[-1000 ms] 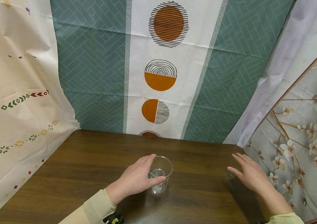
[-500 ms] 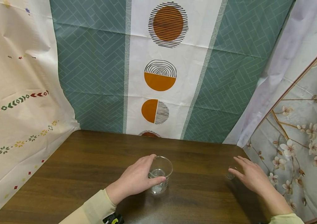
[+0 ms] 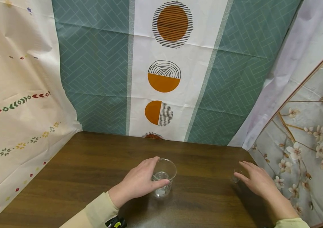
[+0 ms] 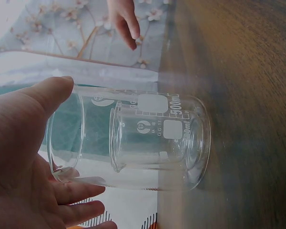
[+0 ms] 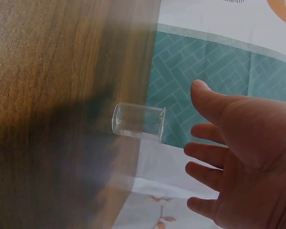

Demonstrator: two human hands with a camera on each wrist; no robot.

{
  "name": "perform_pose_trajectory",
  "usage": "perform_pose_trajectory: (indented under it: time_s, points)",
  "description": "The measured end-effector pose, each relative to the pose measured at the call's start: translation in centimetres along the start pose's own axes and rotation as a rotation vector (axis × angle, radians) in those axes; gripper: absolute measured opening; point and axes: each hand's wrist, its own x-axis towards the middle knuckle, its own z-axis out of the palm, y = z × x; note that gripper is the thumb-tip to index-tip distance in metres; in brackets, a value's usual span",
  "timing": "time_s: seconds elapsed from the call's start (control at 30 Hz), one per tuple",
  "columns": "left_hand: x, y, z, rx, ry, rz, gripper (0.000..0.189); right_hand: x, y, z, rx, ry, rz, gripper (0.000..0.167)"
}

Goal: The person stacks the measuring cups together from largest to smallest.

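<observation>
My left hand (image 3: pixel 137 180) holds a large clear glass beaker (image 4: pixel 97 129) near its rim, thumb on one side and fingers round the other. The beaker stands upright on the table and bears white markings reading 500 ml. Inside it sits a smaller glass beaker (image 4: pixel 152 155), also marked in white. Over at the right, my right hand (image 3: pixel 258 180) hovers with fingers spread and holds nothing. Just beyond its fingertips a very small clear glass beaker (image 5: pixel 138 121) stands on the table, apart from the hand. In the head view the thumb partly hides that beaker (image 3: pixel 234 180).
The brown wooden table (image 3: pixel 98 164) has a green and white patterned cloth (image 3: pixel 101 79) hanging behind its far edge. A cream cloth (image 3: pixel 22 126) hangs along the left side and a floral cloth (image 3: pixel 307 158) along the right.
My right hand has shifted slightly down and to the right, near the very small beaker. The left hand and the large beaker stay put.
</observation>
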Motion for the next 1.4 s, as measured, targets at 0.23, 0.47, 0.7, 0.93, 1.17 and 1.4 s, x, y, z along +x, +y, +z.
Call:
perform_pose_trajectory:
  time_s: [0.23, 0.47, 0.7, 0.93, 1.17, 1.4]
  points:
    - [0.0, 0.0, -0.1, 0.006, 0.006, 0.005, 0.096, 0.1, 0.1, 0.2, 0.001, -0.007, 0.010, 0.069]
    - [-0.1, 0.0, -0.1, 0.009, 0.012, 0.012, 0.096, 0.1, 0.2, 0.3, 0.007, -0.024, 0.020, 0.067]
    - [-0.1, 0.2, -0.1, 0.007, 0.028, 0.019, 0.092, 0.2, 0.4, 0.4, 0.014, -0.057, 0.049, 0.069]
    - [-0.2, 0.3, -0.2, -0.001, 0.016, 0.016, 0.094, 0.2, 0.6, 0.8, 0.012, -0.065, 0.053, 0.068]
    - [-0.2, 0.3, -0.2, 0.004, 0.017, 0.017, 0.094, 0.3, 1.0, 1.2, 0.020, -0.069, 0.059, 0.071]
    - [-0.2, 0.2, -0.1, 0.008, 0.018, 0.016, 0.094, 0.3, 1.2, 1.5, 0.037, -0.091, 0.080, 0.075]
